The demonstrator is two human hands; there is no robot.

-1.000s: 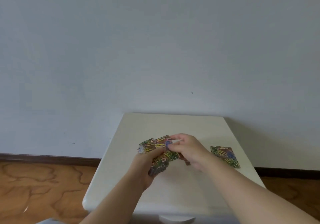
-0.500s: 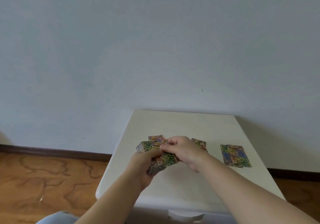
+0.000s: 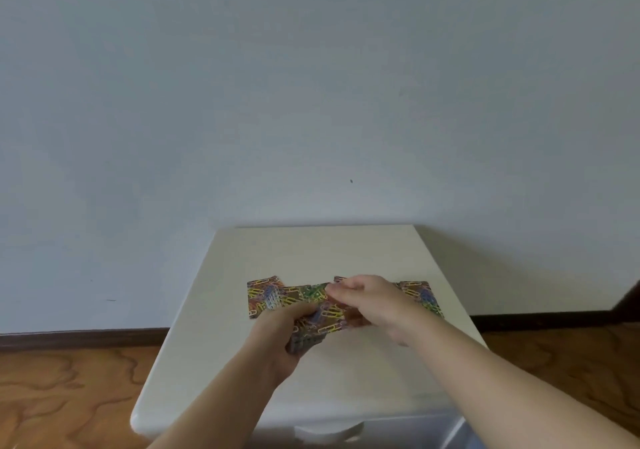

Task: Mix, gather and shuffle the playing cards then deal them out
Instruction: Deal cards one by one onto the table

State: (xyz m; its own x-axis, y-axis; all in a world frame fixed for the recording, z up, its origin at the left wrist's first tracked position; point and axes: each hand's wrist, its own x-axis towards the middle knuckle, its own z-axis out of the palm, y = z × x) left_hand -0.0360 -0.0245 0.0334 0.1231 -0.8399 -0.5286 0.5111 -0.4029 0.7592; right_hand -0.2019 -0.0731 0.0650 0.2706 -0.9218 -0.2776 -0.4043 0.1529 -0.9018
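head: deck [image 3: 320, 324] in left grip [image 3: 282, 332], right grip [image 3: 369, 301] pinching top card [image 3: 308, 292]

Your left hand [image 3: 282, 332] wraps the deck [image 3: 317, 324] and hides much of it, so its cards cannot be counted; only patterned backs show. Your right hand [image 3: 372, 301] curls over the right end of the top card [image 3: 308, 292] and covers it. Behind those knuckles just a sliver of a dealt card [image 3: 340, 278] peeks out, and your wrist overlaps the near corner of the right pile [image 3: 417, 291]. Both forearms [image 3: 214, 410] run off the frame's lower edge. A dark shape [image 3: 631, 301] at the right edge is cut off and unidentifiable. The speck [image 3: 351, 181] mid-frame is too small to tell.
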